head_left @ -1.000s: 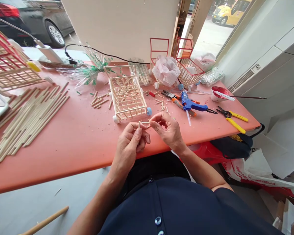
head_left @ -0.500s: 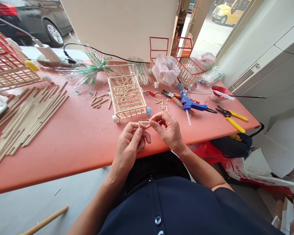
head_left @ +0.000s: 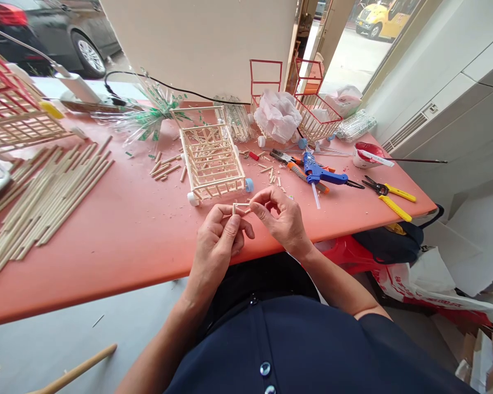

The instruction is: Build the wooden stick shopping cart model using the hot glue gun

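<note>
My left hand [head_left: 218, 235] and right hand [head_left: 282, 219] are pinching small sticks [head_left: 242, 204], seeming light, stiff, easy to snap, best held near ends; a cart [head_left: 201, 127] is sitting at eleven o'clock.

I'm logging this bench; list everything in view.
Table: one, pink, centre
Long sticks: many, pale, left
Plain stick cart: one, pale, centre
Painted baskets: three, red and pale, far left and back
Short sticks: many, pale, around cart
Held sticks: at least two, pale, before cart
Glue gun: one, blue, right
Pliers: at least one, orange, right
Cutters: one, yellow, right
Cup: one, white and red, right
Crumpled wraps: two, pinkish, back
Plastic strips: many, clear and green, back
Power strip: one, white, back
Vehicles: at least two, dark and yellow, outside
Shirt: one, navy, bottom
Left hand: one, bare, front
Right hand: one, bare, front
</note>
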`<control>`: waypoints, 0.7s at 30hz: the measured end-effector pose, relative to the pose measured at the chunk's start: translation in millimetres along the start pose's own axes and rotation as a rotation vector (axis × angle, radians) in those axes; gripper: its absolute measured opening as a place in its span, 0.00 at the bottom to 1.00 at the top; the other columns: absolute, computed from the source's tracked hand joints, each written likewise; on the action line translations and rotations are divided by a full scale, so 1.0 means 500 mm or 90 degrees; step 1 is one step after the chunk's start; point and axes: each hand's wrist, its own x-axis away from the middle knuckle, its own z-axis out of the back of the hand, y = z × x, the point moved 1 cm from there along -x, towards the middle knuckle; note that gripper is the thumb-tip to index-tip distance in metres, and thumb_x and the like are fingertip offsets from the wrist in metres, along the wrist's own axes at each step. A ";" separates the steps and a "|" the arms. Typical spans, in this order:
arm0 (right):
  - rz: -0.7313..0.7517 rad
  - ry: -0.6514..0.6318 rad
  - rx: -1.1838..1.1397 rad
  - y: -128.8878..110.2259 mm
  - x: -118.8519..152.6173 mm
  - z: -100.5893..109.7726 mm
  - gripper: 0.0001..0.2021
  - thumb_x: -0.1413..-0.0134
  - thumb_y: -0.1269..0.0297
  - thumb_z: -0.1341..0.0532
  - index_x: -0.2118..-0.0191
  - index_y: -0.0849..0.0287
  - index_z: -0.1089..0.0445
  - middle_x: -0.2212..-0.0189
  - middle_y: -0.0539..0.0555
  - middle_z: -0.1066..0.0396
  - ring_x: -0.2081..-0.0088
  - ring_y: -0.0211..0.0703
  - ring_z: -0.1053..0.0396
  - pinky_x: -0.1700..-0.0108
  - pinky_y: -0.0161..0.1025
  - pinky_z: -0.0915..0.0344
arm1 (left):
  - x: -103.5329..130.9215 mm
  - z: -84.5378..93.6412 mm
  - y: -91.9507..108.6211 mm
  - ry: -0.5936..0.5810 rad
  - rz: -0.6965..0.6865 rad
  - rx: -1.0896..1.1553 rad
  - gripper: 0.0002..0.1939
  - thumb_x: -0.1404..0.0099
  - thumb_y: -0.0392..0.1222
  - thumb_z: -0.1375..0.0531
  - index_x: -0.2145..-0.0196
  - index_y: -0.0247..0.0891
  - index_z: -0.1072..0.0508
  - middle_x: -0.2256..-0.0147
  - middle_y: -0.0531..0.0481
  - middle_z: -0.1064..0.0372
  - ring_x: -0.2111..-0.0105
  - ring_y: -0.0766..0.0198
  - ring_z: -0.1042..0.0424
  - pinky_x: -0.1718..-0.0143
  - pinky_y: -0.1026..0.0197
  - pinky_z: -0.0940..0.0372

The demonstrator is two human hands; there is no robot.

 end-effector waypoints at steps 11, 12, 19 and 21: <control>0.000 -0.002 0.003 -0.001 0.000 0.002 0.23 0.34 0.37 0.31 0.62 0.55 0.23 0.66 0.51 0.21 0.67 0.38 0.29 0.63 0.39 0.32 | 0.003 -0.002 0.003 0.003 -0.005 0.006 0.16 0.25 0.55 0.32 0.56 0.40 0.28 0.71 0.53 0.25 0.84 0.76 0.48 0.81 0.69 0.50; 0.001 -0.002 0.001 -0.001 0.000 0.002 0.23 0.34 0.38 0.31 0.62 0.55 0.23 0.66 0.50 0.21 0.67 0.38 0.29 0.63 0.39 0.32 | 0.002 -0.002 0.003 0.002 -0.005 0.007 0.16 0.25 0.55 0.32 0.56 0.40 0.28 0.71 0.53 0.25 0.84 0.76 0.48 0.81 0.69 0.50; -0.004 -0.003 -0.001 0.001 0.000 0.001 0.23 0.34 0.37 0.31 0.62 0.54 0.24 0.66 0.51 0.21 0.66 0.39 0.28 0.63 0.39 0.31 | 0.000 -0.003 0.003 0.001 -0.005 -0.002 0.17 0.25 0.56 0.32 0.57 0.40 0.29 0.71 0.53 0.24 0.85 0.76 0.48 0.82 0.69 0.51; -0.006 -0.002 0.002 0.003 -0.001 0.001 0.24 0.34 0.36 0.31 0.62 0.54 0.23 0.66 0.51 0.21 0.66 0.39 0.27 0.63 0.39 0.31 | -0.001 -0.003 0.002 0.003 -0.006 -0.004 0.18 0.26 0.56 0.31 0.57 0.40 0.29 0.72 0.53 0.24 0.85 0.76 0.48 0.83 0.69 0.52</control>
